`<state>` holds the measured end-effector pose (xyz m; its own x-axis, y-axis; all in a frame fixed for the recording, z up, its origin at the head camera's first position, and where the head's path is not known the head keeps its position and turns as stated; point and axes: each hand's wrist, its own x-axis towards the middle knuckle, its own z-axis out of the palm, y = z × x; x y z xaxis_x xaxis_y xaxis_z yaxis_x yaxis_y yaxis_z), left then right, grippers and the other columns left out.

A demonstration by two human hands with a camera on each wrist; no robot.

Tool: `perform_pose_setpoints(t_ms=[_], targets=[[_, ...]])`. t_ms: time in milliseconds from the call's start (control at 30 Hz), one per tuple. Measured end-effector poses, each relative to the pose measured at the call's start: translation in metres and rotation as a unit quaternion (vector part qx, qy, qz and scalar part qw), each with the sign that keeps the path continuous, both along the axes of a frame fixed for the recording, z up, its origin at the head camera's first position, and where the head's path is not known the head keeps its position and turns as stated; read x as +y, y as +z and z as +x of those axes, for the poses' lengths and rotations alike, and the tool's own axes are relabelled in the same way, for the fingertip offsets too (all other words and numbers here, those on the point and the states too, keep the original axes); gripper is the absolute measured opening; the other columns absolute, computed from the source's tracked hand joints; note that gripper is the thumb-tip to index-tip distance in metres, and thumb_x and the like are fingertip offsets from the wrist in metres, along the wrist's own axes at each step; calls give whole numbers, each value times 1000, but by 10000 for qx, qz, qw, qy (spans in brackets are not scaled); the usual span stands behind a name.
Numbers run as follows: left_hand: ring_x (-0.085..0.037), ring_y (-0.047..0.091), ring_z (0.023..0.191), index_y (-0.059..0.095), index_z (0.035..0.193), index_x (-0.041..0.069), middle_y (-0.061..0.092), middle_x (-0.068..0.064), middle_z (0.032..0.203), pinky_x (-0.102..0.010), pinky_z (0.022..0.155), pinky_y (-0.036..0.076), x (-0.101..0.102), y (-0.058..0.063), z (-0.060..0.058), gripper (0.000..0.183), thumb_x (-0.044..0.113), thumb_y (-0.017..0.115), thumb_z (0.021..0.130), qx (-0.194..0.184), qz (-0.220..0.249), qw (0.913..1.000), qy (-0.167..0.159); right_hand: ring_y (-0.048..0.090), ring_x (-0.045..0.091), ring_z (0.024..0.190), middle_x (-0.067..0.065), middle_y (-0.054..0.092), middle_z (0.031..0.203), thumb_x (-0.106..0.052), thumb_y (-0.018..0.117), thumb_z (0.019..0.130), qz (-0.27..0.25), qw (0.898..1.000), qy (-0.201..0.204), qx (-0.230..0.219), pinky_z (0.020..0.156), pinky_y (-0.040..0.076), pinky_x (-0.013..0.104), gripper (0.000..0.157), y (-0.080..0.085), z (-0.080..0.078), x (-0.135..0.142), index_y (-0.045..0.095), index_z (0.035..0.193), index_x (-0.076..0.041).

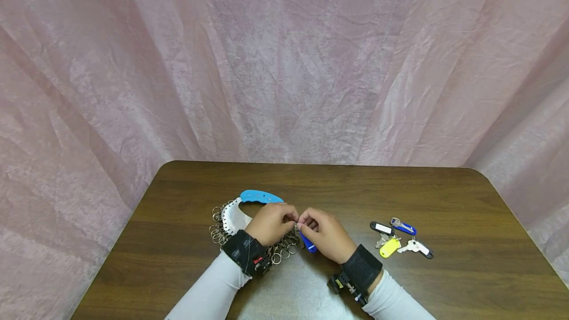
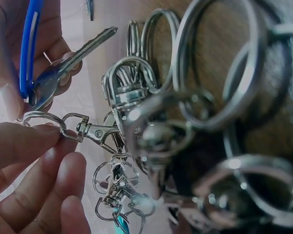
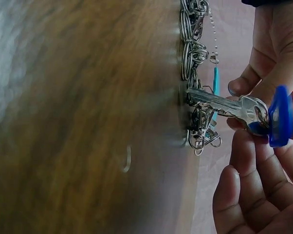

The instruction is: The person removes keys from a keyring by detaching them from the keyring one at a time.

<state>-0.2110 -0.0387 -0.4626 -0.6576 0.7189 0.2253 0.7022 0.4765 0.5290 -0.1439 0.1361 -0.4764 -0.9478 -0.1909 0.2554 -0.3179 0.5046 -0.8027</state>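
Observation:
A curved key holder [image 1: 233, 219] in white and blue lies on the table, fringed with swivel clasps and split rings. My left hand [image 1: 271, 223] reaches over its right side. Between finger and thumb it pinches a split ring [image 2: 44, 116] that hangs from a swivel clasp [image 2: 95, 131]. Close against it, fingertips nearly meeting, my right hand [image 1: 329, 236] pinches a blue key tag [image 3: 281, 117] near its ring end. A silver key [image 3: 219, 103] dangles beside this tag at the split ring. The exact spot where tag and ring meet is hidden by fingers.
Right of my hands lies a loose group of keys with tags: a yellow tag [image 1: 389, 248], a blue tag [image 1: 404, 227] and two black tags, one of them a black tag [image 1: 381, 228] at the left. A pink curtain [image 1: 302, 63] hangs behind the wooden table [image 1: 467, 211].

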Motion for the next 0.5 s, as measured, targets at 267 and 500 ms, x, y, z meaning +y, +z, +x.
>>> perform_pose_setpoints(t_ms=[267,500], targets=[[-2,56,70,64,81,18,61,11,75,-23,65,47,0,1,1,12,7,69,81,-81,22,9999,88,58,8,72,-10,58,83,-12,65,88,79,9999,65,-20,63,51,25,6,0,0,0,60,88,-15],[-4,55,70,65,79,19,61,10,75,-25,65,47,-1,2,0,15,4,69,77,64,69,9999,85,57,8,71,-9,58,82,-10,66,88,143,9998,98,93,62,50,25,7,-1,0,0,60,87,-14]])
